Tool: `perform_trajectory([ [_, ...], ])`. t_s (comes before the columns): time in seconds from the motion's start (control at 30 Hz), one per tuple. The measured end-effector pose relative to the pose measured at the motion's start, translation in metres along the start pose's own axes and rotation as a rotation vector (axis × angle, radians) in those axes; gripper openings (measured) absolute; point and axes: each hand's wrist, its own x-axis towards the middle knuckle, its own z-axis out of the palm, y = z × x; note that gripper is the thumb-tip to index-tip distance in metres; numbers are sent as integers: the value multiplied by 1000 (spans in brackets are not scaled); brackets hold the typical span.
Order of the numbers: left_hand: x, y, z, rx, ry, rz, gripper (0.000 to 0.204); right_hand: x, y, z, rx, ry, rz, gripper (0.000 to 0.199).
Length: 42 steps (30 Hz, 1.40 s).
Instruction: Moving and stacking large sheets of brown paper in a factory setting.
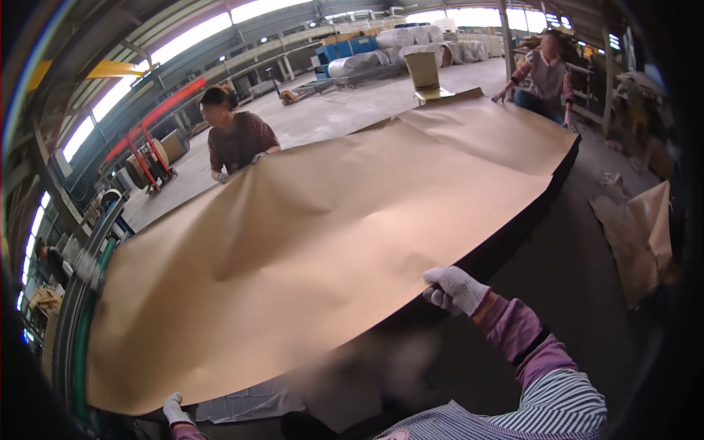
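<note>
Grey warehouse floor (315, 116) behind; broad brown sheet (352, 220) spread across foreground, co-worker (246, 143) at far edge, another (544, 81) at right end. Right hand (456, 290): fingers curled round near edge. Left hand (174, 408) at near-left edge, finger closure hidden, cannot tell. Sheet likely light, limp, crease-prone; best held by edges.

1 lg brn sheet (352, 242), 2 wearer's hands (174, 409) (455, 289), 2 co-wkrs (240, 141) (546, 77) @ sheet.

There is free air above the paper sheet (381, 227) and its raised folds (249, 191). A green roller (81, 356) bars the sheet's left end; one co-worker (238, 139) blocks part of its far edge, another co-worker (546, 77) its far right corner.
</note>
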Motion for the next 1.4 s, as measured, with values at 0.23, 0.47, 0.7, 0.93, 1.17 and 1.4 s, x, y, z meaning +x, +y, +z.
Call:
perform_trajectory([
  [0.23,21,-40,-4,-97,-9,133,35,18,-23,-52,25,213,-406,24],
  [0.47,-170,-58,138,-281,-118,-186,34,31,-54,-227,674,242,-863,38],
  [0.7,-227,-119,247,-267,-627,27,12,89,39,-62,251,274,-409,24],
  [0.93,-293,-30,277,-51,-749,-395,27,137,7,-170,215,432,-451,46],
  [1.17,-291,-70,304,-154,-829,-569,28,140,5,-182,-55,576,-395,13],
  [1.4,-282,-74,300,-281,-878,-744,25,35,-37,-110,-637,679,-104,42],
])
